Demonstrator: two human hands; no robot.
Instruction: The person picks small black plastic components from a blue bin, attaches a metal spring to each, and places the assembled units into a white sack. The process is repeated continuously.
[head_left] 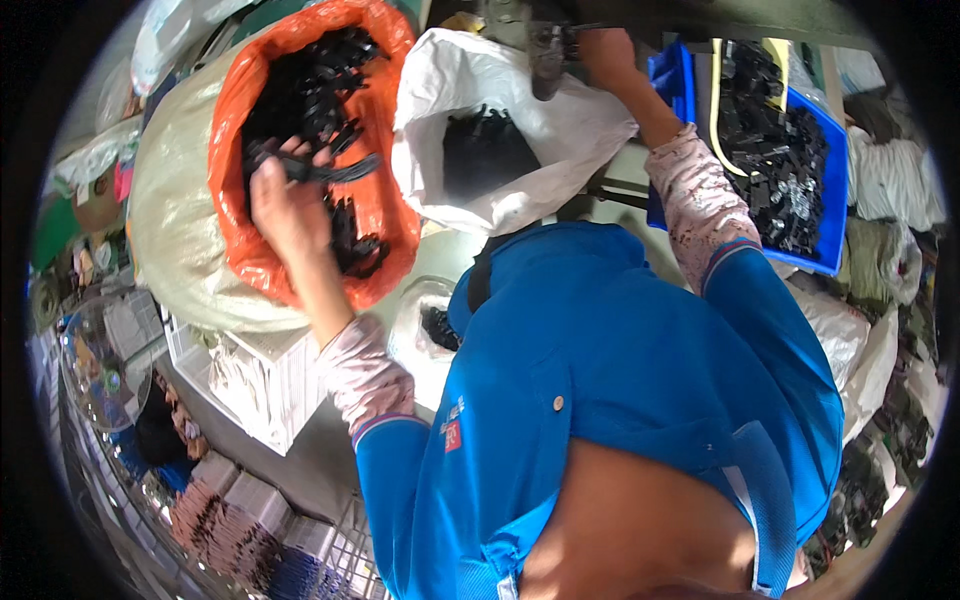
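The place is a workshop: a dark metal machine (547, 62) stands at the far side, while an orange-lined sack (392, 160) at left and a blue bin (836, 195) at right hold many black parts (790, 150).

Head view, left of two side-by-side fisheyes on wearer's head; faces steeply down, upright, unmirrored; blue jacket (640, 350) nearest lens, filling lower middle; left hand (285, 205) and right hand (607, 60) farther off, upper half; looks from above into orange liner (400, 225), over its lower rim, at upper left, and into blue bin (838, 195) at upper right; straight edges bow toward round outer rim
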